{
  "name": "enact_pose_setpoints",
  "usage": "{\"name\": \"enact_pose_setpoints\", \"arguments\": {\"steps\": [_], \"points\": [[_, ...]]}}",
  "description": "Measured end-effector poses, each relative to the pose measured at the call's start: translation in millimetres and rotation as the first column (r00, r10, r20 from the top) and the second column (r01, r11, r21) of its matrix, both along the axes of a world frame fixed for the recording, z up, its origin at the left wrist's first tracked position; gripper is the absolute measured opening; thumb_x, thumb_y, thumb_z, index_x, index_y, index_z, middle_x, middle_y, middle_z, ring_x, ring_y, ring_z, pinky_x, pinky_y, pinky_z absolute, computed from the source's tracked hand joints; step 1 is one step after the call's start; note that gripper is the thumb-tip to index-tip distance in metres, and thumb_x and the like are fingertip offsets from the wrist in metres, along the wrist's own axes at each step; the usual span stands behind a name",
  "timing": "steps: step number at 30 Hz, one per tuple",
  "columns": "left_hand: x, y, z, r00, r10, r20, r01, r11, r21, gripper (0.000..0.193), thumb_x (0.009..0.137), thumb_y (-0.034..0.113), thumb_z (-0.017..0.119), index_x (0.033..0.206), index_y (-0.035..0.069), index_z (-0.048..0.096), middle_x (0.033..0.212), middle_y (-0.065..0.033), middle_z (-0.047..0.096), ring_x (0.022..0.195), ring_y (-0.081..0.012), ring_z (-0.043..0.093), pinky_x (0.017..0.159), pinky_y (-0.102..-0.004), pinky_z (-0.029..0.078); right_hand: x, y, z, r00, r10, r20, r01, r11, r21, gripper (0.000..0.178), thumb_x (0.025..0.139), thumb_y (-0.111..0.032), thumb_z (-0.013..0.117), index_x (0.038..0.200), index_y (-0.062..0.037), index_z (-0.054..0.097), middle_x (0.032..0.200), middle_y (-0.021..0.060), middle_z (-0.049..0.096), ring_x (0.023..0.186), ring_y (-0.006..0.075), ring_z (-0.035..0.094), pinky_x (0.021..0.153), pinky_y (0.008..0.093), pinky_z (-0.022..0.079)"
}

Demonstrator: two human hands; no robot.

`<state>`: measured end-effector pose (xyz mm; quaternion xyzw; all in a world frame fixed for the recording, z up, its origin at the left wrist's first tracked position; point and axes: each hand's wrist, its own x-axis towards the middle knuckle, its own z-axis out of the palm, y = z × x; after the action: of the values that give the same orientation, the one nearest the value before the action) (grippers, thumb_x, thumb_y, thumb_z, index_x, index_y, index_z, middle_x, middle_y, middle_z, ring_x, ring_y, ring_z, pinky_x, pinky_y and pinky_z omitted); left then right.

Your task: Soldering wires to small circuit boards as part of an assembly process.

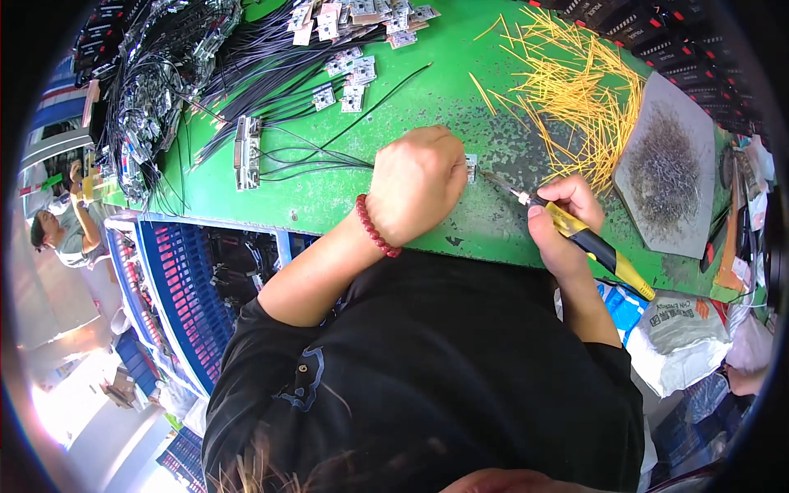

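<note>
My right hand (569, 223) grips a yellow-and-black soldering iron (606, 256) like a pen. Its tip points left, close to a small circuit board (471, 168) on the green bench. Curled into a fist, my left hand (421, 179) rests beside that board, a red bead bracelet on its wrist. Its fingertips are hidden under the hand, so what they pinch does not show. Black wires (325, 156) run from a silver metal part (246, 154) toward the left hand and disappear beneath it.
Black cables with small circuit boards (353, 82) lie at the back, next to a heap of wired metal parts (152, 107). Loose yellow wires (575, 90) spread at the back right beside a grey plate (670, 164) covered in dark residue. Another person (70, 230) is far left.
</note>
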<state>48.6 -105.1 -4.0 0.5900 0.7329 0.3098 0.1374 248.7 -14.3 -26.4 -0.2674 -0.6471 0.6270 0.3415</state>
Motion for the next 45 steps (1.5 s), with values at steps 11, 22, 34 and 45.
{"name": "enact_pose_setpoints", "arguments": {"steps": [11,22,34,45], "points": [[-1,0,-2,1.0,-0.002,-0.003,0.002,0.999,0.035,0.006,0.075,0.005,0.064,0.072,0.003,0.059,0.076,-0.0116,0.061,0.072,-0.032,0.061,0.063,-0.041,0.05,1,0,-3,1.0,0.004,-0.012,-0.003,0.998,0.064,0.021,0.077,-0.002,0.071,0.09,-0.0026,0.054,0.078,0.0011,0.055,0.063,0.0035,0.047,0.055,0.0208,0.037],[-5,6,8,0.997,-0.057,-0.053,0.051,0.993,-0.103,0.006,0.076,0.007,0.062,0.072,0.003,0.059,0.075,-0.0123,0.06,0.072,-0.0343,0.061,0.061,-0.0437,0.049,1,0,-3,1.0,-0.015,0.002,0.015,0.996,0.085,0.021,0.077,-0.004,0.071,0.089,-0.0022,0.054,0.074,0.0002,0.055,0.061,0.0033,0.046,0.053,0.0208,0.037],[-7,9,9,0.995,-0.08,-0.063,0.07,0.986,-0.15,0.007,0.075,0.009,0.062,0.071,0.003,0.059,0.076,-0.0123,0.061,0.074,-0.0345,0.061,0.064,-0.0442,0.05,-1,-1,2,0.996,0.018,0.091,-0.027,0.994,0.102,0.022,0.077,-0.005,0.073,0.089,-0.0018,0.055,0.075,0.0009,0.056,0.061,0.0036,0.048,0.054,0.0212,0.038],[-7,10,7,0.993,-0.075,-0.09,0.06,0.987,-0.152,0.007,0.075,0.01,0.061,0.072,0.004,0.059,0.077,-0.0119,0.061,0.075,-0.0341,0.061,0.064,-0.0441,0.05,6,1,-8,0.995,-0.012,-0.095,0.025,0.991,0.129,0.024,0.079,-0.006,0.072,0.093,-0.003,0.053,0.087,0.0044,0.054,0.068,0.0063,0.044,0.059,0.0227,0.036]]}}
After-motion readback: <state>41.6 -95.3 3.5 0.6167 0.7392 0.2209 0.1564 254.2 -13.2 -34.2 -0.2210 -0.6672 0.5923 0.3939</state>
